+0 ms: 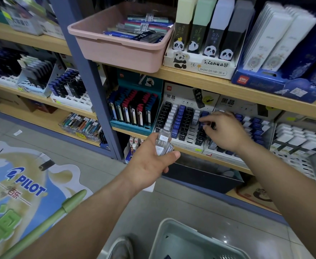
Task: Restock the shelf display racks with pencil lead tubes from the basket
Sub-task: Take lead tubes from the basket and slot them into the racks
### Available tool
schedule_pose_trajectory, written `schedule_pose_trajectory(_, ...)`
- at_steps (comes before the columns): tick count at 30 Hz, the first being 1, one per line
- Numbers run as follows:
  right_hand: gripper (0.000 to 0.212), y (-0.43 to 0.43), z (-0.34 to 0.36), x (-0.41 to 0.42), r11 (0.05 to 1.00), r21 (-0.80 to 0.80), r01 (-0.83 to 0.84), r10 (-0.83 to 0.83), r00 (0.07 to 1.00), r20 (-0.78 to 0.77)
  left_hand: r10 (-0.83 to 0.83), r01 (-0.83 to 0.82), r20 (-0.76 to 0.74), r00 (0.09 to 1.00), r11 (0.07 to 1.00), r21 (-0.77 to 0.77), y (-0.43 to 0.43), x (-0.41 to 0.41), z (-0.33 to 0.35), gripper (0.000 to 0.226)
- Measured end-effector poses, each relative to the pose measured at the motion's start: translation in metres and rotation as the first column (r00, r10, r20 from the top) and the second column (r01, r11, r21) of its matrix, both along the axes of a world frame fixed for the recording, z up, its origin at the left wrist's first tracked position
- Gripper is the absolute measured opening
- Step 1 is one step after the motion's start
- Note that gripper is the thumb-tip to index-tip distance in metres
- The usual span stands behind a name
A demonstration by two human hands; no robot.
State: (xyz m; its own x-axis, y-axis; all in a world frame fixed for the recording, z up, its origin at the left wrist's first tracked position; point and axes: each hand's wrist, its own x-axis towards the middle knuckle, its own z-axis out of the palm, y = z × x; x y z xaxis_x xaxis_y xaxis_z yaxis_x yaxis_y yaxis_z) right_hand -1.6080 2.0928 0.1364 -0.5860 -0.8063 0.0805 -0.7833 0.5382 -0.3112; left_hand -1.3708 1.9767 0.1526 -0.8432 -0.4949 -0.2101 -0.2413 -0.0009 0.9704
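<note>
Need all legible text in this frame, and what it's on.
"PILOT": floor sticker
"SH241-05|HB|36": panda display box
"05", "07": panda tubes
"deli": blue box
"黑晶": white rack header
"HB 07": rack tubes
Labels on clear tubes in left hand: too blurred.
Item labels in pink tub: too small.

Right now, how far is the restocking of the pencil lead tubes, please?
Partly done: most columns of the white rack are filled at the back. In hand: the left hand grips a bundle of clear tubes, and the right hand pinches a blue-capped tube in the rack. Left: several front slots stand bare, the bundle is not yet placed, and the basket is mostly out of view inside.
</note>
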Motion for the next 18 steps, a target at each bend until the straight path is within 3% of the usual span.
schedule_pose_trajectory(3,0.014,0.010,0.019,0.047,0.948,-0.318,0.008,0.052,0.982,0.181,-0.016,0.016,-0.005,1.000,1.000,-0.004,0.002,-0.002,0.000,0.028)
schedule_pose_trajectory(5,0.007,0.017,0.030,0.076,0.918,-0.396,0.006,0.145,0.925,0.351,-0.032,0.032,-0.008,0.999,0.999,0.008,0.004,-0.005,0.000,0.030)
schedule_pose_trajectory(7,0.007,0.022,0.035,0.094,0.909,-0.418,0.008,0.240,0.809,0.536,-0.058,0.058,0.011,0.998,0.998,-0.009,0.006,-0.007,0.000,0.036)
schedule_pose_trajectory(10,0.012,0.031,0.041,0.099,0.912,-0.407,0.056,0.256,0.697,0.670,-0.124,0.127,0.049,0.991,0.991,-0.053,0.014,-0.012,0.004,0.060)
schedule_pose_trajectory(14,0.037,0.043,0.045,0.096,0.954,-0.300,0.006,0.225,0.644,0.731,-0.197,0.198,0.028,0.980,0.979,-0.048,0.031,-0.017,0.009,0.043)
schedule_pose_trajectory(16,0.033,0.049,0.046,0.093,0.957,-0.289,0.011,0.222,0.612,0.759,-0.228,0.229,0.015,0.974,0.972,-0.048,0.036,-0.020,0.007,0.037)
schedule_pose_trajectory(18,0.026,0.054,0.046,0.089,0.955,-0.294,0.035,0.220,0.577,0.786,-0.218,0.220,0.053,0.975,0.974,-0.044,0.036,-0.022,0.006,0.052)
